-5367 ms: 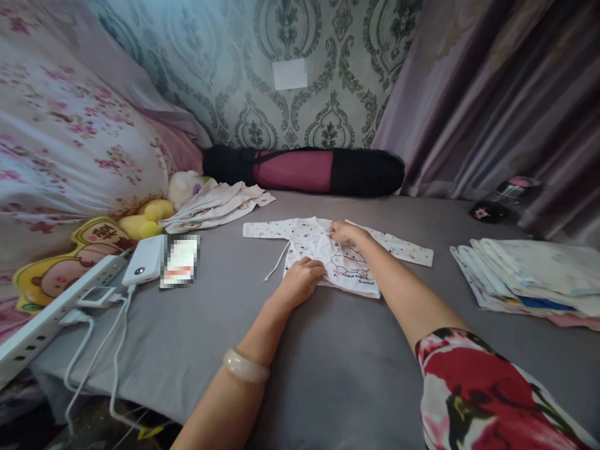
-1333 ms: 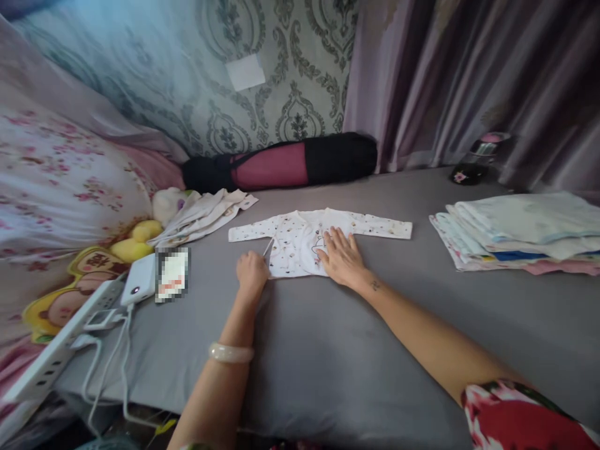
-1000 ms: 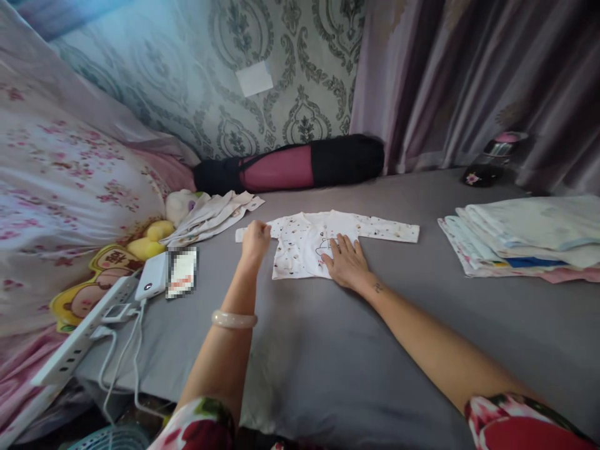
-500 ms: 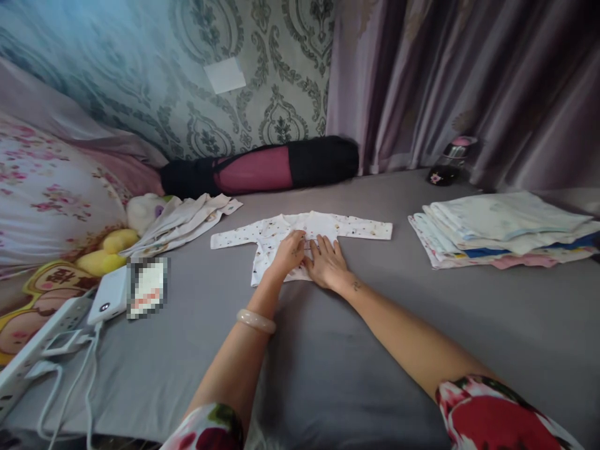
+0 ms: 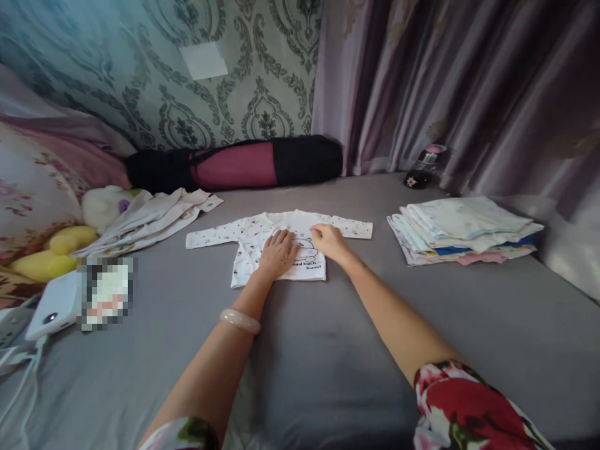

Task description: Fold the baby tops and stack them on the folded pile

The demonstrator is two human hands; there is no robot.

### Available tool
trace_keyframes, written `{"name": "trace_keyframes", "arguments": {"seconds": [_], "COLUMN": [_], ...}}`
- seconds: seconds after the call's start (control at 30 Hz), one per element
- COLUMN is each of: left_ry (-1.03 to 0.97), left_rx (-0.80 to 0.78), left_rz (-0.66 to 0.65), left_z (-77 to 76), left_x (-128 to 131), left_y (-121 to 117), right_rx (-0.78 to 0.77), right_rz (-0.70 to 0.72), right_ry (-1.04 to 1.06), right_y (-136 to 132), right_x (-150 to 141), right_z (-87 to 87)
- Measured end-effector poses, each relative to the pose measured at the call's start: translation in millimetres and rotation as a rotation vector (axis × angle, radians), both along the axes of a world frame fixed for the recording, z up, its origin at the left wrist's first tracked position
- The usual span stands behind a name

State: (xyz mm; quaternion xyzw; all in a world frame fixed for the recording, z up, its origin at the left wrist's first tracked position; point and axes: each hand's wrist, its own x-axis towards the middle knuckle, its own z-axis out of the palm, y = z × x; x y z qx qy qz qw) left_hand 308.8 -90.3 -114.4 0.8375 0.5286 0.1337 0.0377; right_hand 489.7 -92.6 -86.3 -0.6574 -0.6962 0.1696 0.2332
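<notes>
A small white baby shirt (image 5: 307, 273) lies front up on the grey sheet, both sleeves stretched out sideways. Tiny prints dot its sleeves and left part, and a cartoon animal with lettering shows on the front panel. My left hand (image 5: 280, 253) rests flat on the middle of the chest, fingers extended, covering part of the drawing. At the shirt's right side, just below the sleeve, my right hand (image 5: 330, 242) has its fingers pinched together. Whatever is between those fingers is too small to make out.
Folded cloths (image 5: 464, 228) are stacked at right, with a dark bottle (image 5: 422, 167) behind. A black and maroon long bag (image 5: 234, 165) lies by the wall. At left are loose clothes (image 5: 154, 219), yellow plush toys (image 5: 56, 253), a white power bank (image 5: 56, 304) and cables.
My left hand has moved from the shirt's left side onto its chest and flattened. My right hand has lifted off the front to the right side and closed. The view has turned right.
</notes>
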Motion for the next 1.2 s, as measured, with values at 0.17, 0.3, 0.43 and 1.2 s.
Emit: {"name": "trace_keyframes", "arguments": {"seconds": [0.17, 0.3, 0.43, 1.2], "left_ry": [0.023, 0.015, 0.009, -0.177], "left_rx": [-0.017, -0.034, -0.050, -0.039], "left_rz": [-0.015, -0.003, -0.011, -0.294], "left_z": [0.7, 2.7, 10.3, -9.4], "left_x": [0, 0, 2, 63], "left_y": [0, 0, 1, 84], "right_rx": [0.058, 0.071, 0.020, 0.091], "right_rz": [-0.405, -0.625, -0.724, -0.746], "right_ry": [-0.054, -0.168, -0.219, 0.202], "right_y": [9, 5, 2, 26], "right_x": [53, 77, 80, 107], "right_z": [3.9, -0.3, -7.4, -11.0]}}
